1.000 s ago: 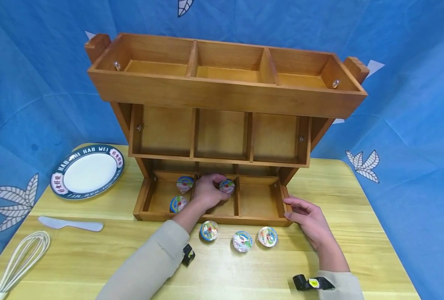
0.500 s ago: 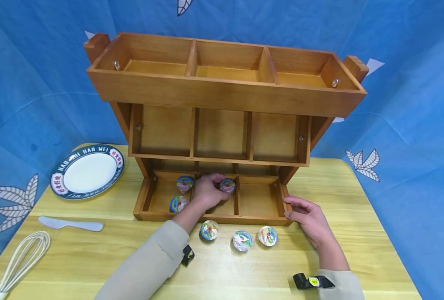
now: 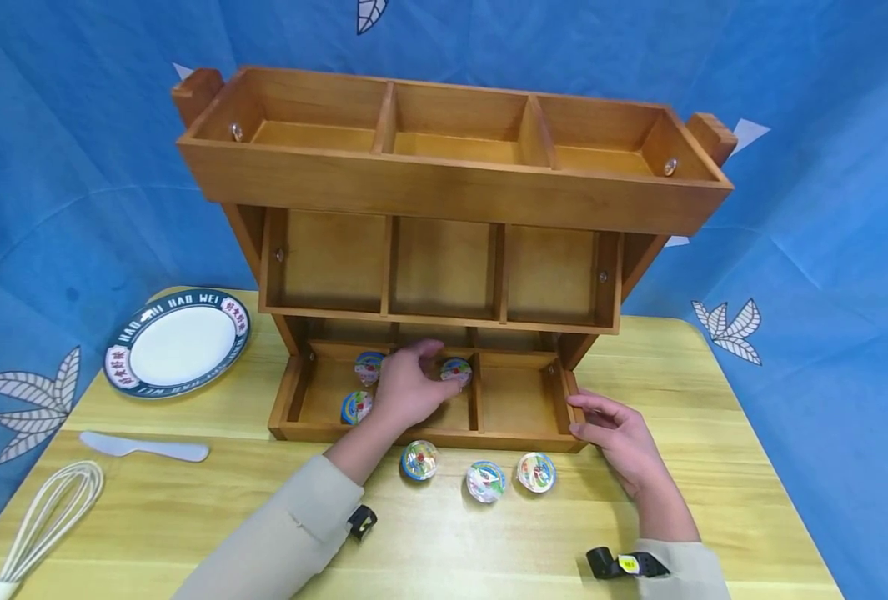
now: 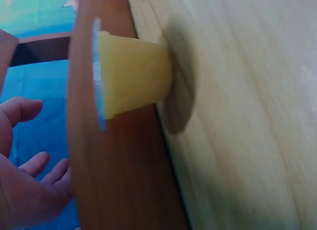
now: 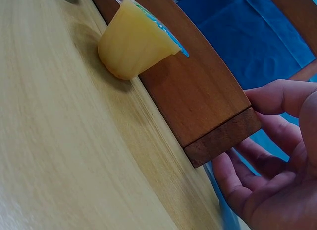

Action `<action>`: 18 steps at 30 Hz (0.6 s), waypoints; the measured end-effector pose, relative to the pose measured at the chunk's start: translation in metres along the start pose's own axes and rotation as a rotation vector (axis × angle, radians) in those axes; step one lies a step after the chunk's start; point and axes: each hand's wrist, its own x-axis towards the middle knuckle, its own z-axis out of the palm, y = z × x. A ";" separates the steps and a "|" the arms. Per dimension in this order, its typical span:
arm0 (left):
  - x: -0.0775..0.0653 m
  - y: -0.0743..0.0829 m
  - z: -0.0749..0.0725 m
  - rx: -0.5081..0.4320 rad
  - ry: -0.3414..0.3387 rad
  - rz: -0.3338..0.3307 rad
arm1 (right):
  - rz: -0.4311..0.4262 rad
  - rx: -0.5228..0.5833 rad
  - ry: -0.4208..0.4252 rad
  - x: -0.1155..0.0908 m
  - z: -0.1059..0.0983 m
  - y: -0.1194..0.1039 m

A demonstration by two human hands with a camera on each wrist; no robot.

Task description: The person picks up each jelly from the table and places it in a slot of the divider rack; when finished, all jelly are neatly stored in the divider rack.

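Observation:
In the head view my left hand (image 3: 406, 392) reaches into the bottom tray (image 3: 316, 434) of a wooden tiered box. Its fingers are spread, the thumb right beside a jelly cup (image 3: 455, 372) in the middle compartment. The left wrist view shows that hand with fingers apart and a yellow jelly cup (image 4: 133, 74) outside the tray wall. Two jelly cups, one farther back (image 3: 369, 367) and one nearer (image 3: 356, 407), sit in the left compartment, partly beside my left hand. My right hand (image 3: 616, 433) grips the tray's right end, thumb at the front corner in the right wrist view.
Three jelly cups with foil lids stand on the table before the tray: left (image 3: 418, 461), middle (image 3: 485, 482) and right (image 3: 536, 473). The upper tiers (image 3: 451, 183) overhang the bottom tray. At left lie a plate (image 3: 124, 333), a white knife (image 3: 143, 447) and a whisk (image 3: 53, 517).
My left hand has eased off the jelly cup in the middle compartment and shifted slightly left, its fingers opening. The right hand stays on the tray's end.

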 end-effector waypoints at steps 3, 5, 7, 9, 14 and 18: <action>-0.009 0.006 -0.008 -0.020 0.016 0.007 | -0.009 0.008 0.000 0.000 0.001 0.000; -0.015 0.011 -0.012 -0.058 0.016 0.018 | -0.016 0.015 0.004 0.000 0.001 0.001; -0.022 0.014 -0.016 -0.108 0.015 0.036 | -0.021 0.021 0.005 -0.001 0.001 0.001; -0.030 0.015 -0.020 -0.160 0.015 0.059 | -0.024 0.025 0.000 -0.001 0.001 0.001; -0.053 0.011 -0.032 -0.234 0.018 0.076 | -0.022 0.021 -0.004 -0.001 0.002 0.001; -0.073 0.004 -0.039 -0.242 0.023 0.073 | -0.018 0.014 0.002 -0.001 0.003 0.000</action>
